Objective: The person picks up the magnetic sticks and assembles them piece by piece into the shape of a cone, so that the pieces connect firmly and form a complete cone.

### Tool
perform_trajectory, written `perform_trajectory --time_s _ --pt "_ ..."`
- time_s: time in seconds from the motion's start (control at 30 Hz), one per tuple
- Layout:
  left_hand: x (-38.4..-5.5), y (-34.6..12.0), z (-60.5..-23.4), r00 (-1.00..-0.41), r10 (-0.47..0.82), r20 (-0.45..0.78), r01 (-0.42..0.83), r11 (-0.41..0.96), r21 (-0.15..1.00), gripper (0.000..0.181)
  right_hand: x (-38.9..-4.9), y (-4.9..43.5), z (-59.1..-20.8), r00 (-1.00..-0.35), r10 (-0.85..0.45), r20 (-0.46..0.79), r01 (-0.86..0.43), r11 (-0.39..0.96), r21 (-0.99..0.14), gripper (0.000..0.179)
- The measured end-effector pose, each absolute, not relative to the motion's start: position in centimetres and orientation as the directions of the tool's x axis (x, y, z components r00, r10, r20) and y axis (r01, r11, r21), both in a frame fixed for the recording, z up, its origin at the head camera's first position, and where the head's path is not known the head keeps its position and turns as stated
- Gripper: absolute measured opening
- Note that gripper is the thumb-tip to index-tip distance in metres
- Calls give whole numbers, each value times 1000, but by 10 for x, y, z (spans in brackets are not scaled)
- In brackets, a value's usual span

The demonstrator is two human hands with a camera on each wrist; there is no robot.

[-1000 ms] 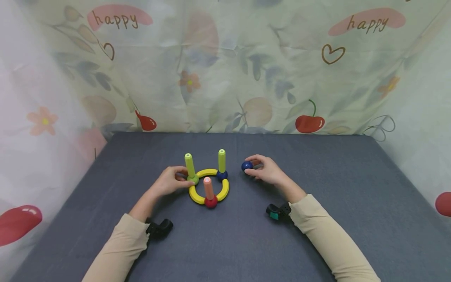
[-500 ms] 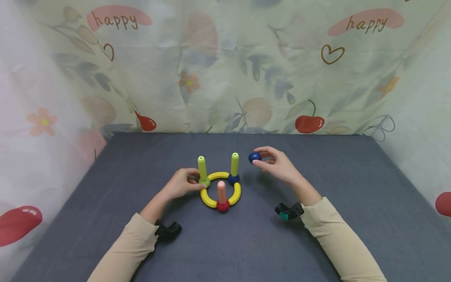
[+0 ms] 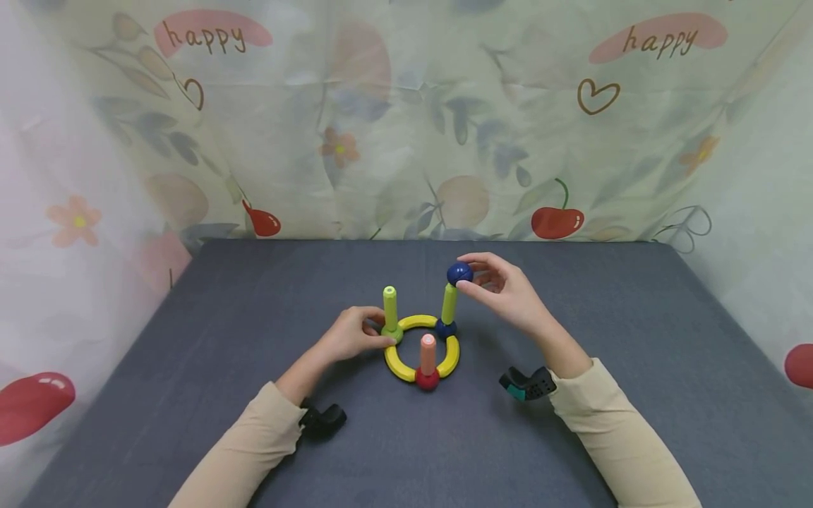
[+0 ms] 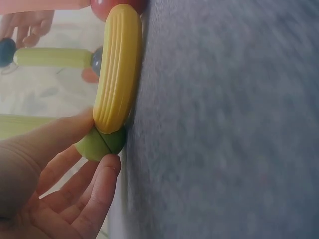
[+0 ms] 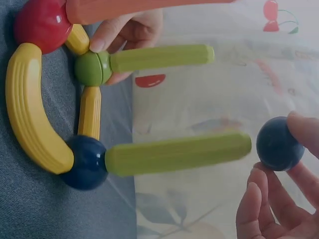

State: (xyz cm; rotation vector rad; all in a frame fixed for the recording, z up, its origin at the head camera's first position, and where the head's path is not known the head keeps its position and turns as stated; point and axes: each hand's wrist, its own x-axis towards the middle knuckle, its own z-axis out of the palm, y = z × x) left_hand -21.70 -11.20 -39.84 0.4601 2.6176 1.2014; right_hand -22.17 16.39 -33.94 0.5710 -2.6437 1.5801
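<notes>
My right hand (image 3: 508,293) pinches a dark blue ball (image 3: 460,273) between thumb and fingers. In the right wrist view the ball (image 5: 280,144) is just off the free end of a green rod (image 5: 179,153), with a thin gap between. That rod stands upright on another blue ball (image 3: 446,329) in a ring of curved yellow pieces (image 3: 399,367). My left hand (image 3: 352,334) holds the ring's green ball (image 4: 94,144) by thumb and fingertips. A second green rod (image 3: 390,309) rises from it. At the front a salmon rod (image 3: 428,354) stands on a red ball (image 3: 428,380).
The ring lies on a dark grey cloth-covered table (image 3: 571,303). Behind it hangs a printed curtain (image 3: 406,127). A black wrist device hangs below each cuff, the left device (image 3: 324,421) and the right device (image 3: 527,384).
My left hand has slid the ring to the right and slightly nearer. My right hand has lifted the blue ball up and a little right, and it is now over the right green rod's top.
</notes>
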Motion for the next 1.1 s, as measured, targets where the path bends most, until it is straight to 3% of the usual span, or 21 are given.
perform_trajectory --time_s 0.47,0.9,1.1 --pt "-218 -101 -398 -925 375 -64 198 616 762 35 -219 165 -343 -931 -308 198 -324 441 -837 38" --pt "-217 -104 -390 -932 353 82 268 517 813 31 -217 161 -344 -922 -326 208 -338 420 -842 40" --pt "-214 -100 -391 -928 363 87 276 512 813 29 -215 156 -345 -905 -361 226 -372 411 -832 42"
